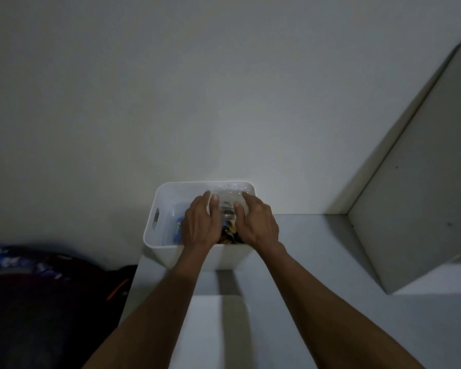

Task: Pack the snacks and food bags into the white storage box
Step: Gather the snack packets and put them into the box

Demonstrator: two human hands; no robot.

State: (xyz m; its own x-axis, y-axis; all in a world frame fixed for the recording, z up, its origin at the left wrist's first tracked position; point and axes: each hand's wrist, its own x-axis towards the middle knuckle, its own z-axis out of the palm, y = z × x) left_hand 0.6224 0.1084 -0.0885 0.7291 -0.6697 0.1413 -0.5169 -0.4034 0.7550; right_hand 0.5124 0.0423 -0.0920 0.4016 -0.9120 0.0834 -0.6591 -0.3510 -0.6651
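**Both hands pressing a clear bag into the white box**

Head view: white storage box (155,235) sits on the white bench (304,249), back against the wall, slot handle visible on its left side. Both hands are inside the box opening. Left hand (197,225) and right hand (256,222) lie side by side on a clear food bag (228,201) at the far end of the box. Fingers (206,198) of each hand are curled over the bag's top, thumbs toward the middle, gripping it rather than spread flat. Below the hands, dark and orange snack packets (229,234) and a blue packet (176,230) already lie in the box. Dim light, so what the clear bag holds is hard to tell, possibly something pale.

Step in hand, judged: seating the bag. Do it well by pushing down evenly with both hands, keeping the bag below the rim, and not crushing the packets underneath. A dark bag (37,288) lies left of the bench.
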